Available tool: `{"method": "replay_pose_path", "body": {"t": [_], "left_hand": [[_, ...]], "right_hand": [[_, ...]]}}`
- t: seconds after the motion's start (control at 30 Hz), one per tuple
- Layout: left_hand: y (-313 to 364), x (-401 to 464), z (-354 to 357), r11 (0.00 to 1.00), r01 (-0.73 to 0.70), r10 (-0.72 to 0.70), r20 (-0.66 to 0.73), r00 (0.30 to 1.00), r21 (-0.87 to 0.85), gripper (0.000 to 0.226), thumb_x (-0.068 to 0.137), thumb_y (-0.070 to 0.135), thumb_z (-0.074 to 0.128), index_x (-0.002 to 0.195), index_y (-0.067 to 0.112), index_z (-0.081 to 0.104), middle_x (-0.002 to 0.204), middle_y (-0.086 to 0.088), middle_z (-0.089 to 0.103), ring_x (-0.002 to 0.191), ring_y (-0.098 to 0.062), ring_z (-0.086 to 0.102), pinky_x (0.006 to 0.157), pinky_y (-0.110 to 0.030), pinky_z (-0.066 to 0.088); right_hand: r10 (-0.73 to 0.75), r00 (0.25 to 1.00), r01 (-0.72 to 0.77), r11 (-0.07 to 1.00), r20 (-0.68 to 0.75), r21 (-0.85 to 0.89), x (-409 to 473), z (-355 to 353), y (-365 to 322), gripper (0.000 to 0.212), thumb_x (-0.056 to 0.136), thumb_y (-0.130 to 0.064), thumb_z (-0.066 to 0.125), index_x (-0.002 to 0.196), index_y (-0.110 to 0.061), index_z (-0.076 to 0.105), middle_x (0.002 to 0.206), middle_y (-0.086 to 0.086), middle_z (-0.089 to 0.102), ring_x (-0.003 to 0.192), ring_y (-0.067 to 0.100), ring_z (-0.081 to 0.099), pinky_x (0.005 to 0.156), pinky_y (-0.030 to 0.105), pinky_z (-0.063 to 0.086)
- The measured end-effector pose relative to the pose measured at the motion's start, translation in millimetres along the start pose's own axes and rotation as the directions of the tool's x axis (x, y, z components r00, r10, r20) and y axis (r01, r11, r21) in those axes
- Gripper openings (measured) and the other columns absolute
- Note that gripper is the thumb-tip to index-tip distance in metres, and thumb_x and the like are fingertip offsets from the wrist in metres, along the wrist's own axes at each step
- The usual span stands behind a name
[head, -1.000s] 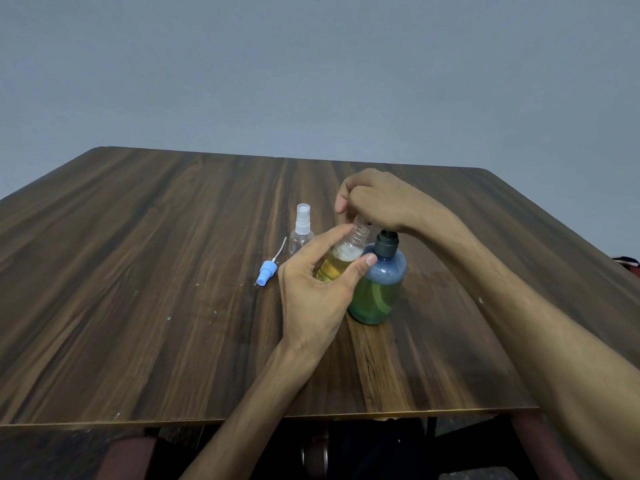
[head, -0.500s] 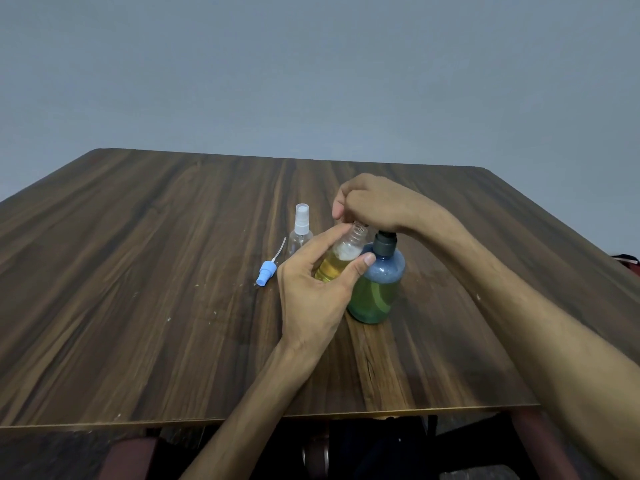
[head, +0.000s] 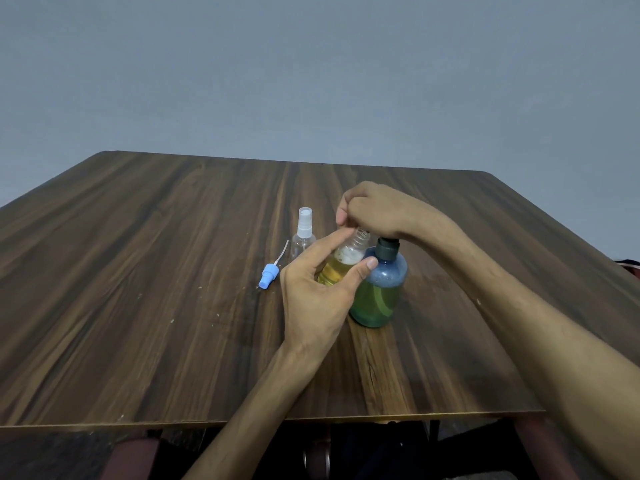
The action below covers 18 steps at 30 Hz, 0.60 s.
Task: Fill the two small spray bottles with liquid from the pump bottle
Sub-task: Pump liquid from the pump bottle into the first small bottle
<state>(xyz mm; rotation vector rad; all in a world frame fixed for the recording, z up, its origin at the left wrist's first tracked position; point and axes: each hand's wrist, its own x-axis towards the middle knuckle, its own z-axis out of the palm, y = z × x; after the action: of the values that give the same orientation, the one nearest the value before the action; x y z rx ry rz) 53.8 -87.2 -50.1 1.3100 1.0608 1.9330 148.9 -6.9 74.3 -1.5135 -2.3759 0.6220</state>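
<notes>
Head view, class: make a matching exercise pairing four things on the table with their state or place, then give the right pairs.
Things:
1. blue spray cap
2. white-capped spray bottle
3. open spray bottle
4. pump bottle

States:
A. tilted, partly filled with yellow liquid, held by the left hand
B. lying loose on the table
C. standing, right hand on top of its pump
D. standing, clear, looks empty

Pairs: 1-B, 2-D, 3-A, 4-C

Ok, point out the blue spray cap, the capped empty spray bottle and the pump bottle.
blue spray cap (head: 268,276), head view, on its blue collar.
capped empty spray bottle (head: 302,241), head view, on its clear shoulder.
pump bottle (head: 379,299), head view, on its green lower body.
</notes>
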Motion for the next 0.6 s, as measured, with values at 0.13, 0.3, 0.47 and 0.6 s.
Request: {"method": "replay_pose_path", "body": {"t": [0.13,0.3,0.47,0.6], "left_hand": [[0.1,-0.2,-0.7,1.000,-0.005,0.005,0.004,1.000,-0.005,0.046,0.079,0.002,0.090,0.115,0.027,0.077,0.108,0.008,0.081,0.107,-0.009,0.076,0.096,-0.028,0.060],[-0.8,-1.4,-1.1,1.000,0.001,-0.001,-0.002,1.000,0.020,0.044,0.079,0.003,0.091,0.116,0.023,0.078,0.109,0.008,0.081,0.107,-0.008,0.076,0.097,-0.028,0.059],[-0.7,-0.3,-0.9,0.999,-0.004,0.004,-0.002,1.000,0.034,0.043,0.080,0.002,0.090,0.119,0.015,0.079,0.111,0.006,0.081,0.108,-0.009,0.075,0.098,-0.030,0.059],[-3.2,0.0,-2.5,0.998,-0.027,0.027,-0.005,1.000,0.054,0.043,0.079,0.006,0.091,0.118,0.019,0.078,0.110,0.006,0.081,0.107,-0.009,0.076,0.096,-0.029,0.060]], "right_hand": [[-0.008,1.000,0.009,0.999,-0.025,0.043,-0.3,-3.6,-0.1,0.029,0.095,-0.008,0.042,0.085,-0.019,0.067,0.087,-0.002,0.072,0.078,0.010,0.061,0.069,0.028,0.044],[-0.001,1.000,0.001,1.000,-0.022,0.007,-1.5,-0.2,0.3,0.030,0.095,-0.010,0.042,0.085,-0.020,0.069,0.092,-0.002,0.072,0.086,0.013,0.062,0.073,0.030,0.047],[0.001,1.000,-0.001,1.000,-0.022,0.025,-0.3,1.7,1.6,0.031,0.096,-0.009,0.041,0.083,-0.021,0.067,0.089,-0.005,0.070,0.081,0.010,0.060,0.069,0.027,0.043],[-0.014,0.998,0.015,1.000,-0.059,0.016,-0.4,-3.2,0.2,0.028,0.096,-0.011,0.042,0.088,-0.021,0.067,0.089,-0.004,0.074,0.082,0.010,0.060,0.069,0.029,0.043]]}}
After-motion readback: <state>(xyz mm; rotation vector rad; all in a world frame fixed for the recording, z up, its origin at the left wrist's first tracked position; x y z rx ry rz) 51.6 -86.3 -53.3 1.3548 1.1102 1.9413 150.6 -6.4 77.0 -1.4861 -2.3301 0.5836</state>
